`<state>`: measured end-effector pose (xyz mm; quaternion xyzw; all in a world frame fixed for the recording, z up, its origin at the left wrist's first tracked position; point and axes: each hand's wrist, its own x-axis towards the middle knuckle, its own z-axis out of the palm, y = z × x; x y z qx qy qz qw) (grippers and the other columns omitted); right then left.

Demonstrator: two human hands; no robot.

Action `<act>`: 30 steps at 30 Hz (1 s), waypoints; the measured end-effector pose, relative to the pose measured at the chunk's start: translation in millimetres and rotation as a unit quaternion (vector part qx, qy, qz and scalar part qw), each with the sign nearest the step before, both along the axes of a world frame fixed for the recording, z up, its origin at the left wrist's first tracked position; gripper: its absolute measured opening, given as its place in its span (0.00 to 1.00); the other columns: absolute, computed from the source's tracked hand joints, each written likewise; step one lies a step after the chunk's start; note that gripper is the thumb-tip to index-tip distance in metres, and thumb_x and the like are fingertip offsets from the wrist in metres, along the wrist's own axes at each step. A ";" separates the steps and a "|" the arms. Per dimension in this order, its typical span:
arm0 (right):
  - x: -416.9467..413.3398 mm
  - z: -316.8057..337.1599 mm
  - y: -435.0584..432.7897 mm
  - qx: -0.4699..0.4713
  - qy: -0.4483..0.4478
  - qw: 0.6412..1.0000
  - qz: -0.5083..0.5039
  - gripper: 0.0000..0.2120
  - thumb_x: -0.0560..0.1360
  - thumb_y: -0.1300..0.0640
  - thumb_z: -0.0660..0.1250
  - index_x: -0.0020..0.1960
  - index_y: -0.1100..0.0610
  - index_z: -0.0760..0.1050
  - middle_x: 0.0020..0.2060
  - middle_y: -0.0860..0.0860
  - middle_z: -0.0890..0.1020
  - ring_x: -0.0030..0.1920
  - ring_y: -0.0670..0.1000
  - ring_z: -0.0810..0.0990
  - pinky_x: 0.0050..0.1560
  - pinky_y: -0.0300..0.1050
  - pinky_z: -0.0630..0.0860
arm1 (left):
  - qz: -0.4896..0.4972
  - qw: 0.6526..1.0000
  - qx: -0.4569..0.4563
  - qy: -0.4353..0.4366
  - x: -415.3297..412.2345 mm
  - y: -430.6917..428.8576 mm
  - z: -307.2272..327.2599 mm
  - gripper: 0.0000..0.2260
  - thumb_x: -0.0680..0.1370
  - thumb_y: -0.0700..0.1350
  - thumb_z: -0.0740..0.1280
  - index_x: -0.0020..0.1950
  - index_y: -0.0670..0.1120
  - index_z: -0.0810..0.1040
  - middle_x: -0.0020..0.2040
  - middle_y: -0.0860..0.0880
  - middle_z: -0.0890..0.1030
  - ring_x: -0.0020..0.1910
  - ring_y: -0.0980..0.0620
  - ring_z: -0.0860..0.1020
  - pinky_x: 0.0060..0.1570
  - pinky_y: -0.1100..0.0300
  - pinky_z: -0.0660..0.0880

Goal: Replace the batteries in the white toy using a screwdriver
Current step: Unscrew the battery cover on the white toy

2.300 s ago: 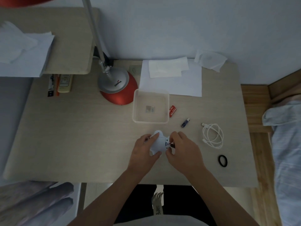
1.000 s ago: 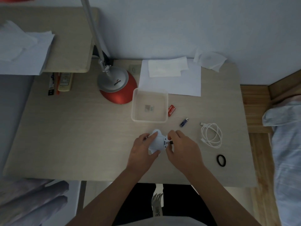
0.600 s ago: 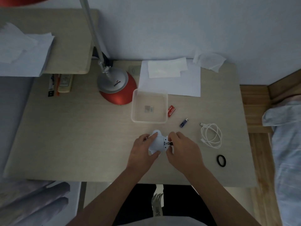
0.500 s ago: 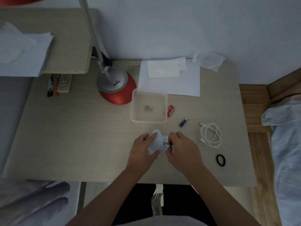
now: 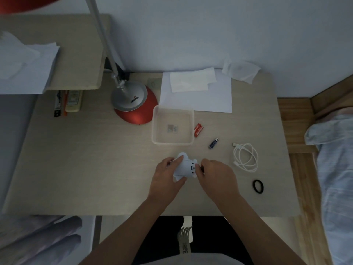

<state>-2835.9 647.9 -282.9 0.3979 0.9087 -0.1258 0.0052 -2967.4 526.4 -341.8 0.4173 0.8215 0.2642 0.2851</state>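
The white toy [image 5: 184,167] lies on the table [image 5: 95,159] near its front edge, underside up. My left hand [image 5: 165,178] grips the toy's left side, index finger over its top. My right hand [image 5: 215,176] is at the toy's right end, thumb and index finger pinching a small dark battery in the open compartment; the fingers hide most of it. A blue battery [image 5: 213,143] lies loose to the right. Two red batteries [image 5: 198,130] sit beside the clear tray [image 5: 172,143]. I see no screwdriver.
Small pale parts [image 5: 172,128] lie inside the tray. A red and silver lamp base [image 5: 133,104] stands behind it on the left. White paper [image 5: 210,100] lies at the back. A coiled white cable [image 5: 246,156] and a black hair tie [image 5: 258,186] are on the right.
Both hands have stayed on the toy. My right fingers have closed in over the compartment, so the dark battery end seen earlier is now mostly covered.
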 end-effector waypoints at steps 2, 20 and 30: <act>1.2 1.0 -1.7 -0.024 0.020 1.000 0.000 0.10 0.75 0.50 0.68 0.41 0.55 0.73 0.29 0.51 0.77 0.27 0.54 0.76 0.26 0.42 0.63 | 0.003 1.000 0.000 -0.001 -0.1 0.5 0.4 0.32 0.72 0.49 0.76 0.74 0.56 0.71 0.67 0.51 0.72 0.63 0.52 0.71 0.60 0.65 0.65; 7.4 -1.6 -7.6 -0.055 0.039 0.998 0.014 0.03 0.71 0.56 0.67 0.42 0.55 0.74 0.35 0.50 0.77 0.30 0.55 0.76 0.27 0.47 0.71 | 0.002 1.000 0.006 0.008 1.4 -0.4 -2.7 0.32 0.72 0.50 0.76 0.74 0.56 0.70 0.66 0.51 0.72 0.63 0.51 0.71 0.62 0.60 0.70; 35.1 2.6 -6.6 -0.096 0.112 0.986 -0.076 0.07 0.73 0.55 0.68 0.39 0.52 0.71 0.31 0.47 0.74 0.31 0.49 0.72 0.32 0.46 0.72 | -0.005 1.000 0.012 0.007 -0.9 -0.3 -1.5 0.32 0.72 0.49 0.77 0.74 0.54 0.71 0.65 0.49 0.73 0.62 0.49 0.72 0.62 0.54 0.72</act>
